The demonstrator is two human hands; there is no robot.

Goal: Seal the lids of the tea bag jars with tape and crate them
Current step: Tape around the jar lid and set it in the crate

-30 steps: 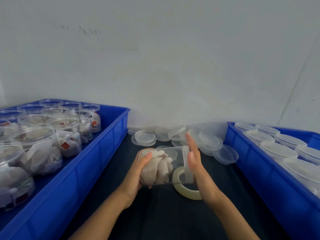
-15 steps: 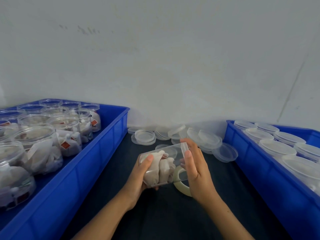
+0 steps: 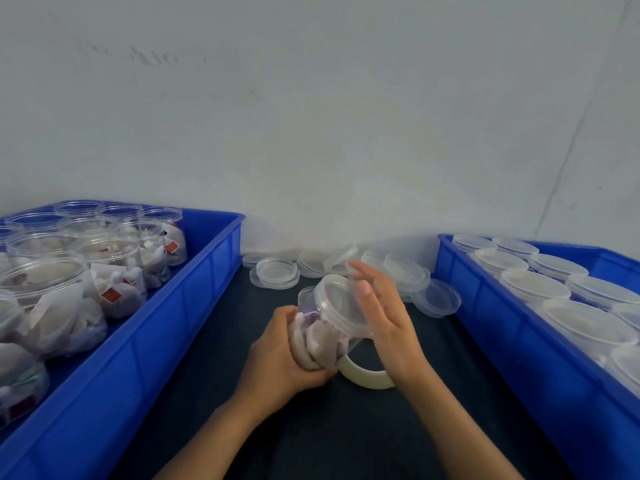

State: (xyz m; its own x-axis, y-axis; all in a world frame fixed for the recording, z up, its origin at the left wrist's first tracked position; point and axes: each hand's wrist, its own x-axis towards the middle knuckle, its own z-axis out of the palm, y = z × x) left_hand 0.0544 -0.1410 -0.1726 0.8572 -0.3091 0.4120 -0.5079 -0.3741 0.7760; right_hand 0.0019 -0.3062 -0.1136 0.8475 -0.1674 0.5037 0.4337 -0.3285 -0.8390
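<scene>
L hand [image 3: 287, 355] gripped the base end of a clear jar [image 3: 329, 327] of tea bags, fingers curled round it, jar lifted off the dark table [image 3: 311, 438] & tilted w/ its lid end up and away. R hand [image 3: 388, 317] lay flat vs the lid [image 3: 341, 303], fingers straight, palm on the lid's right edge; lid sat on the jar mouth. Just below the jar, partly hidden by the R wrist, a tape roll [image 3: 363, 375] lay on the table.

Further out, at left, a blue crate [image 3: 194, 306] held open-topped jars [image 3: 104, 265] stuffed w/ tea bags, no lids on the ones seen. At right, a 2nd blue crate [image 3: 485, 306] held lidded jars [image 3: 533, 285] standing upright in rows.

Beyond the hands, loose clear lids [image 3: 277, 271] were strewn in overlapping piles btwn the 2 crates, near the white wall [image 3: 311, 116].
</scene>
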